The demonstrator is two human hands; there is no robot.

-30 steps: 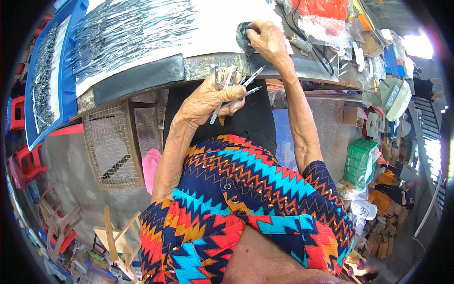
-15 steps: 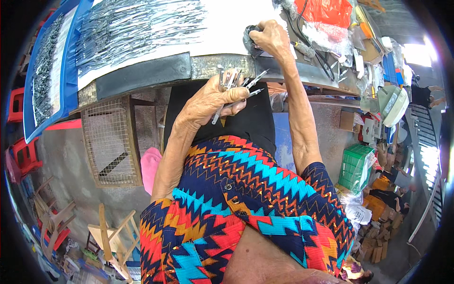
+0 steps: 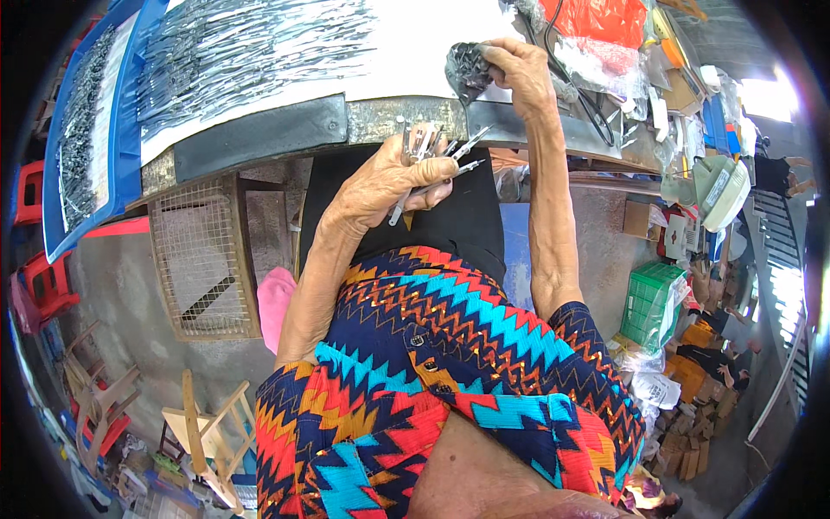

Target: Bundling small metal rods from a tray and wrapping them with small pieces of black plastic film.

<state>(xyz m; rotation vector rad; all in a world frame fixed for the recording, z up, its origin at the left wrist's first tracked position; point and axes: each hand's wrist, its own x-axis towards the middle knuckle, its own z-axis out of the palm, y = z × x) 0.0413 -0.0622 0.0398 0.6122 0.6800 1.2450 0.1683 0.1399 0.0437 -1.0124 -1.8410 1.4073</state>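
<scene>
Compared with half a second ago, the right hand (image 3: 526, 82) has drawn slightly rightward, baring more of a dark, crumpled bundle (image 3: 468, 71), while the left hand has barely shifted. At far left, a blue tray (image 3: 128, 160) holds small dark pieces; next to it, thin dark strips (image 3: 251, 65) cover a white sheet (image 3: 415, 60). Near the table's edge, the left hand (image 3: 385, 177) grasps several slim metal pieces (image 3: 469, 147), fanned between thumb and fingers. Holding them loosely spread but secure would probably stop them tangling or slipping. Right of them, the bundle sits near the edge, the right fingers curled against its side; whether they pinch it cannot be told. Steady, light fingertips would likely suit it best. Farther right lies a black cable (image 3: 577, 90).
</scene>
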